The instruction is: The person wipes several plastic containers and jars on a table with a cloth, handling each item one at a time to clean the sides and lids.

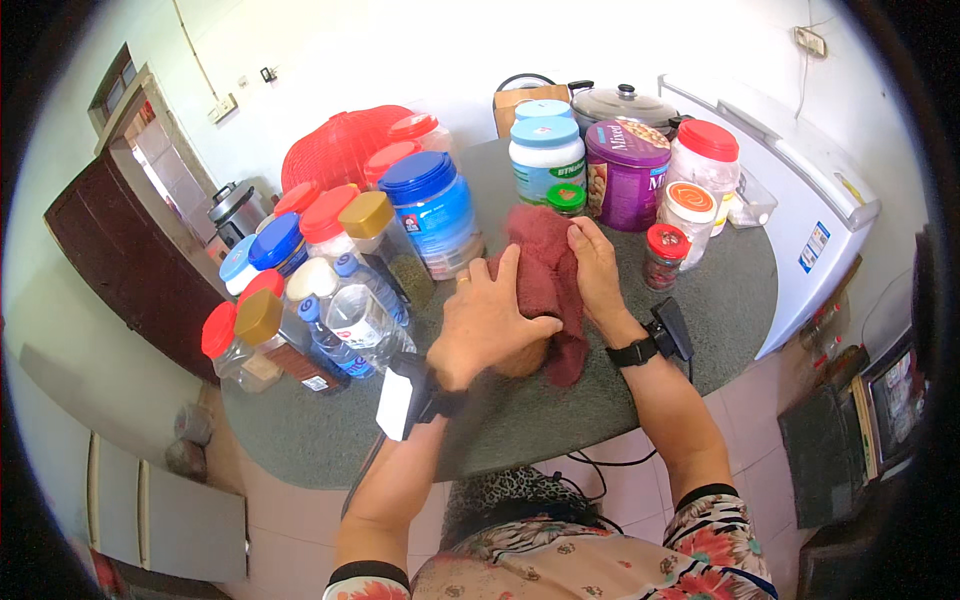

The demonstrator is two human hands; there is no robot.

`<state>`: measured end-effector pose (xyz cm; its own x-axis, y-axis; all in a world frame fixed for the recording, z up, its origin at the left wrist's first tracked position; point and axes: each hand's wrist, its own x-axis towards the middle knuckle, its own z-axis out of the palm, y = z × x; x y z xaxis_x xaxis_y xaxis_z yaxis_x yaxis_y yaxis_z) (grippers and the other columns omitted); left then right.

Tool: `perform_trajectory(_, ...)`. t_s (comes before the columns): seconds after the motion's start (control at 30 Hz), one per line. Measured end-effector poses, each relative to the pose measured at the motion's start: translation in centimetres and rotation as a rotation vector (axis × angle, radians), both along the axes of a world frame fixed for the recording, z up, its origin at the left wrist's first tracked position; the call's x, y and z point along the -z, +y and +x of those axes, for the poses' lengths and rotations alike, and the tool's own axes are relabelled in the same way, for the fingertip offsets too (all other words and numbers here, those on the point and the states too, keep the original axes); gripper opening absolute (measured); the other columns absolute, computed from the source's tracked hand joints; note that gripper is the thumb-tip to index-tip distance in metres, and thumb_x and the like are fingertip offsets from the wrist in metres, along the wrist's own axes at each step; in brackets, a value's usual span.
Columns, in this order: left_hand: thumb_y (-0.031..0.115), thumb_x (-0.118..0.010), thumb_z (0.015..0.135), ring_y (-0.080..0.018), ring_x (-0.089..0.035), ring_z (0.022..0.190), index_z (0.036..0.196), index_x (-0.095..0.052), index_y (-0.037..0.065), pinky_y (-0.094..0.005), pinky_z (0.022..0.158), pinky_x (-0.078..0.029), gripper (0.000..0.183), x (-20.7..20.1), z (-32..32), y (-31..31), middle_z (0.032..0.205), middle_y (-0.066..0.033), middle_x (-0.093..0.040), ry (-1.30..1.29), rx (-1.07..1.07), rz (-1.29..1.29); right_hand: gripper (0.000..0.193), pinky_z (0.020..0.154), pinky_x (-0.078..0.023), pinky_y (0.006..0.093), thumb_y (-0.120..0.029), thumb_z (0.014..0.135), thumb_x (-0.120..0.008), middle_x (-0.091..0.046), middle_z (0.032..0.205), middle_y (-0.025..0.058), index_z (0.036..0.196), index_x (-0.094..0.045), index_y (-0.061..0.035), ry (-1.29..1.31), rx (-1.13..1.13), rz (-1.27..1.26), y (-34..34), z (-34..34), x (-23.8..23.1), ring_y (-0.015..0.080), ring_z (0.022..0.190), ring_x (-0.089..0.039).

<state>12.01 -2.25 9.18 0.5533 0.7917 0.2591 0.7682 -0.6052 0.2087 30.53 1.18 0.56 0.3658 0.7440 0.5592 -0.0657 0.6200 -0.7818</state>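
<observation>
A dark red cloth point(542, 262) is draped over a brownish rounded container point(524, 360), most of which is hidden beneath the cloth and my hand. My left hand point(488, 322) wraps over the container from the left, its thumb stretched across the front. On the other side my right hand point(598, 272) grips the cloth, fingers curled into its upper right edge. Just beyond the cloth stands a small jar with a green lid point(567, 198). A small red-lidded jar point(666, 255) is to the right of my right hand.
Several lidded jars and bottles crowd the left of the round grey table point(400, 440), including a large blue jar point(432, 212) and a clear plastic bottle point(368, 322). A purple tin point(627, 172), white jars and a lidded pot point(622, 106) stand at the back right. A white freezer point(815, 235) adjoins the right.
</observation>
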Motion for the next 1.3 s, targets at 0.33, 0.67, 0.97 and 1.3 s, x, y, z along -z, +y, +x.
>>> perform_trajectory(0.33, 0.029, -0.084, 0.058, -0.0414, -0.048, 0.124, 0.148, -0.024, 0.001, -0.0466, 0.105, -0.040, 0.112, 0.9, -3.2, -2.4, 0.135, -0.0265, -0.046, -0.280, 0.091, -0.011, 0.044, 0.109, -0.034, 0.0323, -0.014, 0.098, -0.050, -0.053, 0.137, 0.0085, 0.140, -0.043, -0.0018, -0.132, -0.628, -0.249, -2.5, -4.3, -0.6, 0.0174, 0.125, -0.048)
perform_trajectory(0.67, 0.027, -0.086, 0.050, -0.0463, -0.043, 0.123, 0.137, -0.040, 0.003, -0.0534, 0.104, -0.036, 0.101, 5.4, -8.0, -7.2, 0.136, -0.0252, -0.040, -0.462, 0.215, 0.318, 0.023, 0.099, -0.045, 0.0340, -0.010, 0.090, -0.058, -0.064, 0.120, 0.0095, 0.107, -0.070, 0.0002, -0.215, -1.028, -0.140, -3.0, -6.0, -2.9, 0.0184, 0.113, -0.058)
perform_trajectory(0.97, 0.020, -0.086, 0.046, -0.0457, -0.043, 0.122, 0.128, -0.051, 0.018, -0.0561, 0.099, -0.038, 0.089, 6.3, -9.3, -6.8, 0.135, -0.0203, -0.039, -0.386, 0.441, 0.344, 0.088, 0.107, -0.039, 0.0338, -0.047, 0.072, -0.076, -0.052, 0.133, 0.0104, 0.140, -0.041, -0.0037, -0.111, -1.064, -0.463, -3.4, -3.8, -0.8, 0.0185, 0.122, -0.051)
perform_trajectory(1.3, 0.025, -0.085, 0.048, -0.0454, -0.048, 0.117, 0.117, -0.059, 0.016, -0.0556, 0.097, -0.041, 0.075, 6.9, -8.5, -6.4, 0.132, -0.0194, -0.040, -0.398, 0.644, 0.469, 0.057, 0.096, -0.049, 0.0334, -0.036, 0.092, -0.062, -0.060, 0.126, 0.0105, 0.137, -0.046, -0.0046, 0.154, -1.099, -0.611, -1.8, -4.1, 2.1, 0.0193, 0.113, -0.060)
